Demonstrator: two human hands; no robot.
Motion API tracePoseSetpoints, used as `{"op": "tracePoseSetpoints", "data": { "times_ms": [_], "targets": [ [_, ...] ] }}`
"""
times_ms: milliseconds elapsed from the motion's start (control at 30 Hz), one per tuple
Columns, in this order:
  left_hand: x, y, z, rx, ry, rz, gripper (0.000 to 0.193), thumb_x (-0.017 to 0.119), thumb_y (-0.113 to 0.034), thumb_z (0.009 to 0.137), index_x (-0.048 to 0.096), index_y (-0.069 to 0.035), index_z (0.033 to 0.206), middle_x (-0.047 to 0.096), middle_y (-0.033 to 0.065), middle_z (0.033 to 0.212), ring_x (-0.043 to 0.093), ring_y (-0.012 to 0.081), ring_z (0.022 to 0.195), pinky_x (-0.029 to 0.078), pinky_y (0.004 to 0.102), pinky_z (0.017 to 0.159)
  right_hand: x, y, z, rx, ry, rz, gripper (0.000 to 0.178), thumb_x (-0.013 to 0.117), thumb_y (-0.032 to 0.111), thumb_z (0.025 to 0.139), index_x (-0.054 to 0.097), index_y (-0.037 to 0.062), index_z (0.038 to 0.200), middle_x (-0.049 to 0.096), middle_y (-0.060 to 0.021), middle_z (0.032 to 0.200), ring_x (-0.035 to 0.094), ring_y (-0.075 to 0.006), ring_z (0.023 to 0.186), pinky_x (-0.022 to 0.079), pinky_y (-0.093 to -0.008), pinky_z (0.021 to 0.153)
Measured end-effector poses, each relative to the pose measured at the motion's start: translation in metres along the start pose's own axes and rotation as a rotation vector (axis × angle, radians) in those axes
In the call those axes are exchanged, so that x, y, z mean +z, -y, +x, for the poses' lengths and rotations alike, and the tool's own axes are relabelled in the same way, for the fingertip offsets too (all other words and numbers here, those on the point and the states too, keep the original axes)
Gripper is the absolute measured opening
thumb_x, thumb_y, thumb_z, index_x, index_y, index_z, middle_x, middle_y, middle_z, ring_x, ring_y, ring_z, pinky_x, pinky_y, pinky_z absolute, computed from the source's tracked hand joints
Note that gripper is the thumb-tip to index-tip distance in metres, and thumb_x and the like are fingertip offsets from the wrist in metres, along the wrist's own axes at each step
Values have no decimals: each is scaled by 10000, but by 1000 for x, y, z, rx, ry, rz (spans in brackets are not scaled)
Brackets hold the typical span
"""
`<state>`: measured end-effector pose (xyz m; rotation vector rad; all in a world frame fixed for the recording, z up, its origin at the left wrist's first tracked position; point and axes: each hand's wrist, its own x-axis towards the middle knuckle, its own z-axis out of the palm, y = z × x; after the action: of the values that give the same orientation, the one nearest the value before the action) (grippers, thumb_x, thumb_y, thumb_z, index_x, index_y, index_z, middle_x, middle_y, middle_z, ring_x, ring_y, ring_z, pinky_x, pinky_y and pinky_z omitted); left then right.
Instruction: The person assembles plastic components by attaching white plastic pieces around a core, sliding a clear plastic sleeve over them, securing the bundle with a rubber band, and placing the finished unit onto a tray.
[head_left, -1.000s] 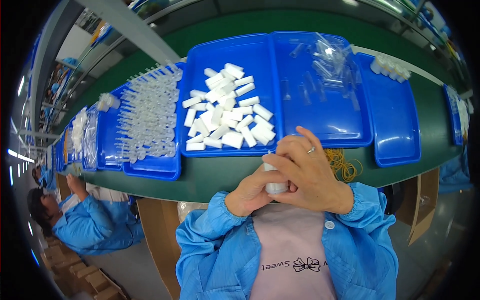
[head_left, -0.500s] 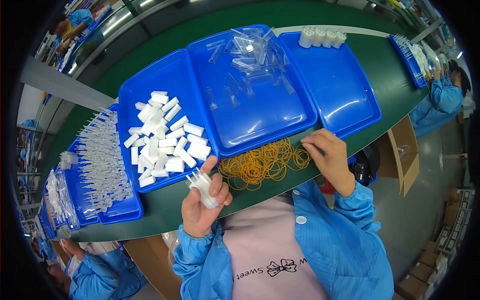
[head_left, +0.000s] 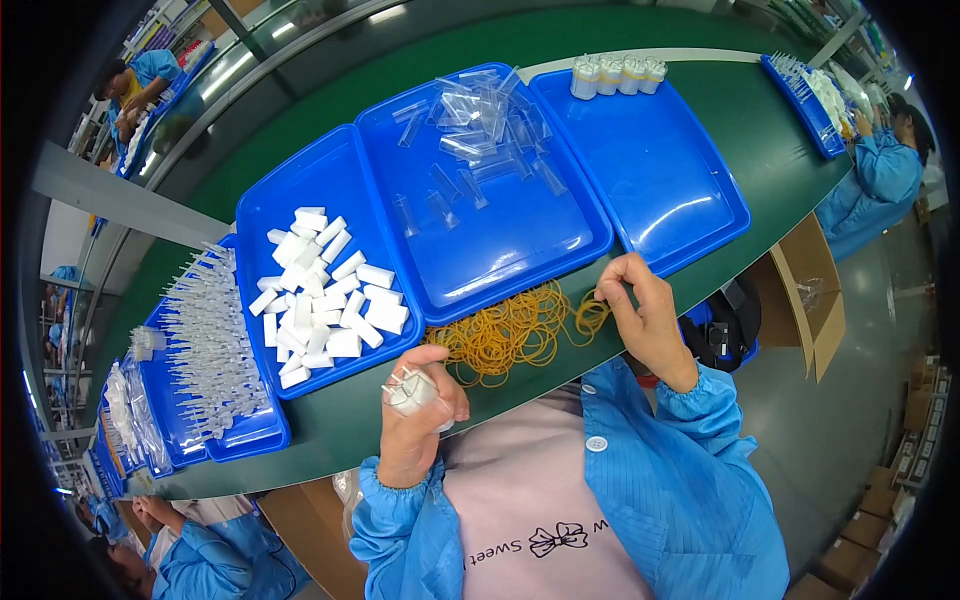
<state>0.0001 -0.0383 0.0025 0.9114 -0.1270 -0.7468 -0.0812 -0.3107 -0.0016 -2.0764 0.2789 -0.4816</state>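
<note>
Green bench (head_left: pixel 775 130); rubber-band pile (head_left: pixel 505 330) as landmark. Left of pile: left hand (head_left: pixel 412 435), fingers wrapped round white bundle (head_left: pixel 408 393); slackened grip could spill it. Pile's right edge: right hand (head_left: pixel 643 318), fingers curled, band grip unclear; tangles could drag extras

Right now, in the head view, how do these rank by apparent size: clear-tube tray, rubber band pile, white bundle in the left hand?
1. Clear-tube tray
2. Rubber band pile
3. White bundle, partly hidden, so its full size is unsure
</note>
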Motion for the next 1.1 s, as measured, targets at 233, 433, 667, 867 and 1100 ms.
{"op": "tracePoseSetpoints", "data": {
  "times_ms": [233,433,667,867,1100],
  "targets": [
    [39,-3,26,-163,160,321,890,761,-21,705,276,-71,1449,554,-9,771,524,53,712,419,184,634,19,32,23,40,88,363,106,516,-5,900,539,0,1004,572,-48,767,573,-109,666,465,-251,599],
    [49,10,50,-242,280,335,337,766,-97,754,562,-84,1021,544,-38,842,506,37,769,414,195,687,29,50,29,-147,164,207,98,520,3,895,560,14,984,573,-69,727,586,-137,620,456,-280,554],
    [59,9,42,-12,524,871,287,744,-172,746,568,-78,953,604,38,815,588,139,761,459,273,676,-6,57,36,251,542,996,297,497,75,941,454,25,1230,621,-91,918,567,-117,647,502,-272,632],
    [47,16,71,-86,549,668,258,708,-141,741,590,-76,961,624,42,862,579,127,780,468,279,698,3,102,6,-819,564,-199,471,567,63,789,566,143,1253,642,-41,1074,634,-168,790,494,-266,638],
    [51,-12,27,153,392,932,292,744,-114,738,573,-79,972,617,23,823,571,113,739,462,260,666,-20,102,-1,-1039,517,-270,464,550,117,747,624,172,1202,634,18,1021,510,-87,611,416,-230,537]
  ]
}}
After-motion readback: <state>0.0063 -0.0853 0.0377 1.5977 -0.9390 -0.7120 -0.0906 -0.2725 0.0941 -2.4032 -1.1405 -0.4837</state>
